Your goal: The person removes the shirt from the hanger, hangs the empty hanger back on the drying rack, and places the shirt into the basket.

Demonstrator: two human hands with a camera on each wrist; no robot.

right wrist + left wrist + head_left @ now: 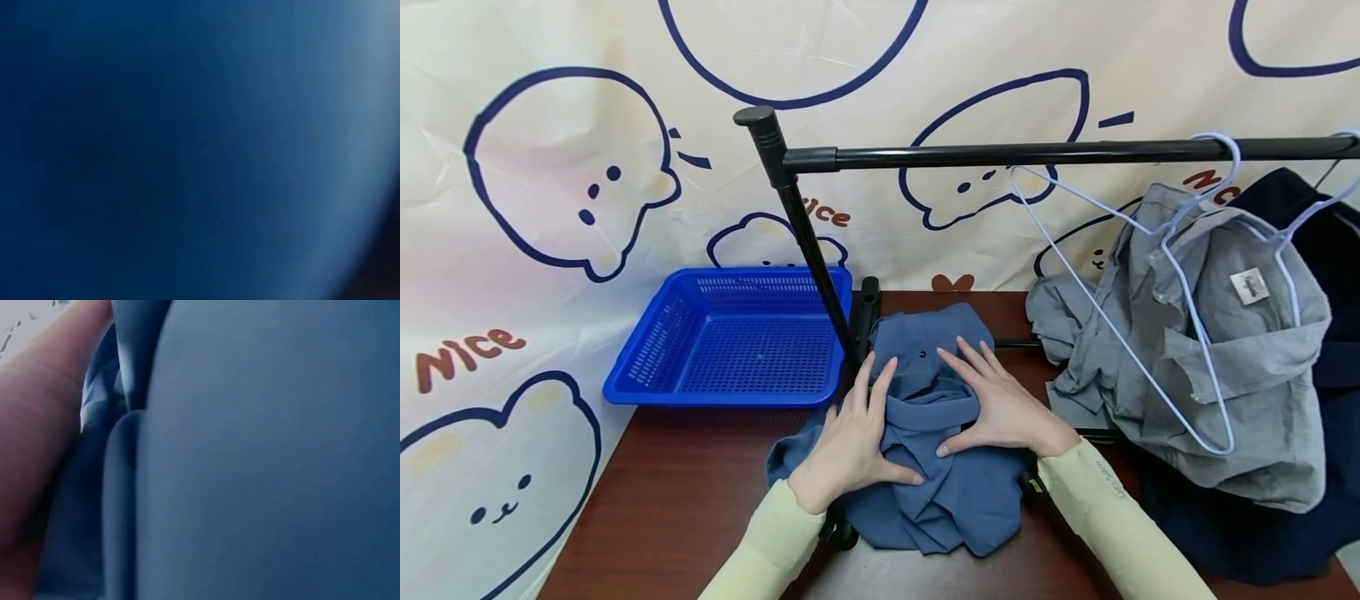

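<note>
A crumpled blue garment (951, 508), with a small dark button or snap near its upper part, lies bunched on the table. On its left side rests my left hand (847, 446), fingers spread and pointing away, thumb stretched across the cloth. My right hand (1003, 406) lies over the right side, its fingers extended too and its thumb toward the middle. The left wrist view shows folded blue cloth (269, 450) beside a part of the left hand (37, 419). Blurred blue cloth (187, 150) fills most of the right wrist view, where no fingers show.
A black rack (985, 156) stands over the table (692, 500), its post just behind the garment. Left of the post sits a blue plastic basket (730, 396). At the right, a grey shirt (1247, 400), light-purple hangers (1180, 258) and dark navy clothing (1232, 533) hang from the bar.
</note>
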